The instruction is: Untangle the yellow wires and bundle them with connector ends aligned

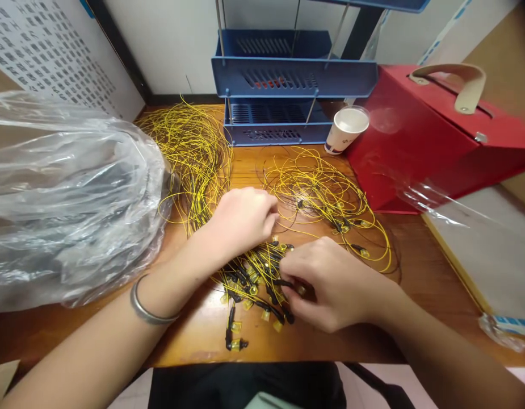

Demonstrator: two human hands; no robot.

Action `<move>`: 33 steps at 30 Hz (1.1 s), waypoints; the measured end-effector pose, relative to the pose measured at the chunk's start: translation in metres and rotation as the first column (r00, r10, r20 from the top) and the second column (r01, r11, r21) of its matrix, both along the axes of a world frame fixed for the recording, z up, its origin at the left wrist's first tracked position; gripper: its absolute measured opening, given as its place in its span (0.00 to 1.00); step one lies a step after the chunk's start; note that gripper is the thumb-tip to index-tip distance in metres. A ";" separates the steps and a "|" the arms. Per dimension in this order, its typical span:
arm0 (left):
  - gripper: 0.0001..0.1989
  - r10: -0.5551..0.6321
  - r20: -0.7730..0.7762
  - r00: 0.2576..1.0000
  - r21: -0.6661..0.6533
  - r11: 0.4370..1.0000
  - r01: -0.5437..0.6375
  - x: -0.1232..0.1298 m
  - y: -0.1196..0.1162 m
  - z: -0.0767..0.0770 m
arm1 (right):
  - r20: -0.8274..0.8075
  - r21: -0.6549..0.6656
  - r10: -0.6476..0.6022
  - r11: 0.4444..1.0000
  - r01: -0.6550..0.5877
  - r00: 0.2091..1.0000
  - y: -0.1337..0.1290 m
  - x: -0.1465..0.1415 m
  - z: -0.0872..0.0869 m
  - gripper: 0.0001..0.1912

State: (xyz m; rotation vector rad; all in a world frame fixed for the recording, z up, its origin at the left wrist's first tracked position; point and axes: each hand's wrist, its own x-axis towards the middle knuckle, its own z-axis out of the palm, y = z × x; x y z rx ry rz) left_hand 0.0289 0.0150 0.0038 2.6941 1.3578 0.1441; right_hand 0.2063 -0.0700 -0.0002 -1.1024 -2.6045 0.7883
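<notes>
My right hand (330, 278) pinches a black sleeved wire end (282, 283) between thumb and forefinger. Just left of it lies a heap of black wire ends with small clear yellow connector caps (253, 289), their thin yellow wires running back under my left hand. My left hand (247, 216) is closed above this heap; its fingertips point away and what they grip is hidden. A grey bangle is on the left wrist. Behind the left hand spreads a big tangle of yellow and black wires (194, 153). Beyond the right hand, a smaller loose coil of similar wires (317, 187) rests on the wooden table (194, 346).
A clear plastic bag (75, 216) bulges over the left side. At the back stand a blue tiered tray rack (294, 79) and a white paper cup (347, 130). A red box (441, 130) with a beige handle fills the right rear, beside a plastic-wrapped board (492, 250).
</notes>
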 end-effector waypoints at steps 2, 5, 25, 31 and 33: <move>0.12 -0.035 0.050 0.998 0.021 0.999 0.034 0.000 -0.001 -0.007 | 0.039 0.015 0.005 1.000 -0.006 0.999 0.001 0.001 0.000 0.10; 0.14 -0.120 0.093 0.988 0.072 0.991 0.114 -0.004 -0.003 -0.013 | 0.084 0.033 0.005 0.999 -0.008 0.996 0.002 0.001 0.002 0.12; 0.13 -0.257 0.120 0.959 0.045 0.966 0.254 -0.020 -0.011 -0.020 | 0.192 0.330 -0.447 0.868 0.371 0.874 0.034 0.024 -0.015 0.10; 0.13 -0.288 0.130 0.949 0.070 0.957 0.281 -0.022 -0.010 -0.018 | 0.268 0.452 -0.631 0.750 0.483 0.728 0.038 0.028 -0.019 0.14; 0.14 -0.291 0.130 0.948 0.092 0.956 0.280 -0.023 -0.009 -0.017 | 0.292 0.476 -0.675 0.717 0.509 0.678 0.039 0.030 -0.017 0.15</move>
